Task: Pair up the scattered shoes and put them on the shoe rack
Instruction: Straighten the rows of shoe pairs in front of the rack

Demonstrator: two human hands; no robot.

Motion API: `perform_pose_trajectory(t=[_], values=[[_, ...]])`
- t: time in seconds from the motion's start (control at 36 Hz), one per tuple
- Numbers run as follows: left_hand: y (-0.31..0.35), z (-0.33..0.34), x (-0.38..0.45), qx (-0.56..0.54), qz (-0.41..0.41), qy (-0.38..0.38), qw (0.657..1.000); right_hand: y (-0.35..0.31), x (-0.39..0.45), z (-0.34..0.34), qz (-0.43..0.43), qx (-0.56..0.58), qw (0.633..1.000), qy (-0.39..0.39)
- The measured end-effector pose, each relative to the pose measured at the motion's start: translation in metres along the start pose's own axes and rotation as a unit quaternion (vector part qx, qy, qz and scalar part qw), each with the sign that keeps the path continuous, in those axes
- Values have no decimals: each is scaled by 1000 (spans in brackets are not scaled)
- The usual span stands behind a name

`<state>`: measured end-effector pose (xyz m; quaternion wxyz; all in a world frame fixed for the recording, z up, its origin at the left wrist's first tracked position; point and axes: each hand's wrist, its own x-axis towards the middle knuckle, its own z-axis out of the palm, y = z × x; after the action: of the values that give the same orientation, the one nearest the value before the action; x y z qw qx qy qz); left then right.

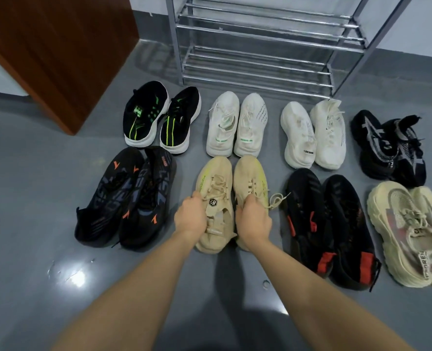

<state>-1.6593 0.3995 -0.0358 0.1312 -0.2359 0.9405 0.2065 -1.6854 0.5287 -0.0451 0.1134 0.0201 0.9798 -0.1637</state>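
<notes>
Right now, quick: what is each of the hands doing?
Left hand: grips the left beige shoe at its collar.
Right hand: grips the right beige shoe at its collar.

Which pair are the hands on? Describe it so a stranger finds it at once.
Start at the metal shoe rack; eight pairs lie in two rows before it. In the nearer row, second from left, sits the beige pair, left hand and right hand gripping one shoe each. Only it has yellow-green toe streaks.

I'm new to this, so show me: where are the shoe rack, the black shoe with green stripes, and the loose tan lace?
shoe rack (260,30), head view, front shelf bar.
black shoe with green stripes (144,115), head view, upper.
loose tan lace (278,198), head view, loop.
</notes>
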Motion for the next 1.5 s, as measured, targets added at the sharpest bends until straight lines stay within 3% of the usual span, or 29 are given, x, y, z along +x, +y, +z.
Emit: perform_pose_trajectory(t=[0.19, 0.42, 0.5, 0.69, 1.03, 1.31, 1.5], values=[[1, -4, 6, 42, -5, -19, 999, -4, -3, 3, 14, 58, 998, 8], [4, -5, 5, 84, 62, 28, 994, -2, -8, 5, -92, 9, 985, 149], [2, -14, 5, 76, 80, 44, 993, -13, -6, 3, -140, 27, 978, 154], [-21, -42, 14, 79, 121, 41, 989, -53, 12, -6, -176, 26, 982, 64], [-90, -129, 42, 83, 103, -10, 991, -141, 14, -13, -177, 11, 983, -51], [-115, -168, 54, 73, 121, -67, 988, -187, 13, -25, -106, -46, 978, -172], [-122, -152, 67, 142, 167, -77, 973, -188, 20, 0, -69, -52, 972, -219]])
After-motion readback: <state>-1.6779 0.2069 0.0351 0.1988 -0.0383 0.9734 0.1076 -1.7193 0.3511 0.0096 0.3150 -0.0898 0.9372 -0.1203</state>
